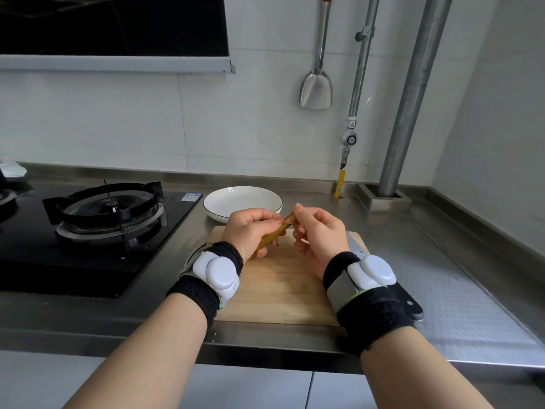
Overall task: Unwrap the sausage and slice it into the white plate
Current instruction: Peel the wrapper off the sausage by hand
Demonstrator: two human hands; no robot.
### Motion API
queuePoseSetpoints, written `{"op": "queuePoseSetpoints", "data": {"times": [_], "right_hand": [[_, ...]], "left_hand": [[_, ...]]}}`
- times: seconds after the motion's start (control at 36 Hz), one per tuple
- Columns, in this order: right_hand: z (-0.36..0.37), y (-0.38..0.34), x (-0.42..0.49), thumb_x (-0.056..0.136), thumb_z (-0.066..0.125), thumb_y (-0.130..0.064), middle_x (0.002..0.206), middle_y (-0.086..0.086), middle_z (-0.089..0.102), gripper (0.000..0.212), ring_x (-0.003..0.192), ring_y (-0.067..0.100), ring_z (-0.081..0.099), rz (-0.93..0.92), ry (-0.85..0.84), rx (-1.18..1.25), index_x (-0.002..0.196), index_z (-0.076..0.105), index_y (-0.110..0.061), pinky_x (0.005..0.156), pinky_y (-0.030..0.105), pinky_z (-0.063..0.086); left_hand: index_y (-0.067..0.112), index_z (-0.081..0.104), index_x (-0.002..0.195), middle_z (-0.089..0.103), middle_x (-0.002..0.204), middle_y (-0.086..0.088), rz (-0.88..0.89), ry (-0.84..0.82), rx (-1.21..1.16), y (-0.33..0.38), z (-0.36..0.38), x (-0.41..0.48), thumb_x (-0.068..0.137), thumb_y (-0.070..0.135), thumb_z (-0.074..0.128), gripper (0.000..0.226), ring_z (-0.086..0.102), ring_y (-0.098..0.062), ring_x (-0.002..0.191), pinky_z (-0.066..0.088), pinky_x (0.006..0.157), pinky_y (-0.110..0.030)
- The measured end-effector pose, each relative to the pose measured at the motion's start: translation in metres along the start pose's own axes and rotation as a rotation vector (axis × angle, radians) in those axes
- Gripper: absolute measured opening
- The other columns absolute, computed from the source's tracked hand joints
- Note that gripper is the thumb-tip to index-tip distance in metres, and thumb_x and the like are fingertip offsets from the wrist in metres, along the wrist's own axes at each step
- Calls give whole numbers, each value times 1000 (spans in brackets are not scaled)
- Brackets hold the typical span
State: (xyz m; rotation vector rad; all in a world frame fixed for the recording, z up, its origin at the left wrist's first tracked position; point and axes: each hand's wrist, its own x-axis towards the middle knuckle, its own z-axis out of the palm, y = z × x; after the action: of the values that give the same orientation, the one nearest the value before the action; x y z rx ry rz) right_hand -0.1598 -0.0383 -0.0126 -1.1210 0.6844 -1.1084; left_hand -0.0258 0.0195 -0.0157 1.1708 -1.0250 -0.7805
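both hands hold a wrapped sausage above the cutting board.

no brand or writing is readable: the small blue label (191, 197) on the stove (97, 231) is too blurred. the left hand (250, 231) wraps its grip around the lower part of the sausage (275, 233), a thin stick in yellowish-brown wrapper, tilted up to the right. the right hand (320, 231) pinches its upper tip in a narrow grip. under them lies the wooden cutting board (280, 293), its front edge near the surface (460, 290) edge. the white plate (242, 203), dark-rimmed, sits just behind the board. a knife (413, 308) lies along the board's right side, bare steel beyond.
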Motion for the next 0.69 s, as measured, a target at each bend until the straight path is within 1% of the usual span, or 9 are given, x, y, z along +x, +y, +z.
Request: {"op": "queuePoseSetpoints", "data": {"times": [0.11,0.25,0.39,0.5,0.69], "right_hand": [[0,-3,0,91,68,-21,57,4,53,20,48,15,48,53,-15,36,76,61,-9,44,22,37],[0,-4,1,97,59,-21,60,7,52,20,46,16,47,111,-41,79,85,61,-5,41,21,35],[2,-4,-1,101,53,-29,59,8,54,33,46,17,47,151,-66,38,76,61,-8,39,20,36],[2,-5,-1,101,53,-28,60,9,53,33,44,16,46,175,-85,36,75,59,-8,38,20,32],[-1,-8,-2,101,47,-27,57,5,51,37,43,13,44,347,-182,142,70,56,-9,33,17,26]], "left_hand": [[3,73,89,70,81,-24,2,-15,5,0,-1,-1,86,12,69,9,56,-24,56,31,45,-25],[4,73,87,69,75,-18,-16,-24,-5,1,-1,-1,84,10,70,7,54,-24,55,29,44,-23],[3,72,85,67,71,-15,-16,-23,-29,1,-1,0,83,5,69,4,52,-25,53,28,43,-22],[1,71,85,66,70,-15,-2,-31,-31,1,-2,-1,82,3,69,4,52,-25,53,28,41,-21],[5,71,80,65,65,-11,24,-50,-56,1,-3,-2,81,2,70,3,52,-24,53,29,41,-21]]}}
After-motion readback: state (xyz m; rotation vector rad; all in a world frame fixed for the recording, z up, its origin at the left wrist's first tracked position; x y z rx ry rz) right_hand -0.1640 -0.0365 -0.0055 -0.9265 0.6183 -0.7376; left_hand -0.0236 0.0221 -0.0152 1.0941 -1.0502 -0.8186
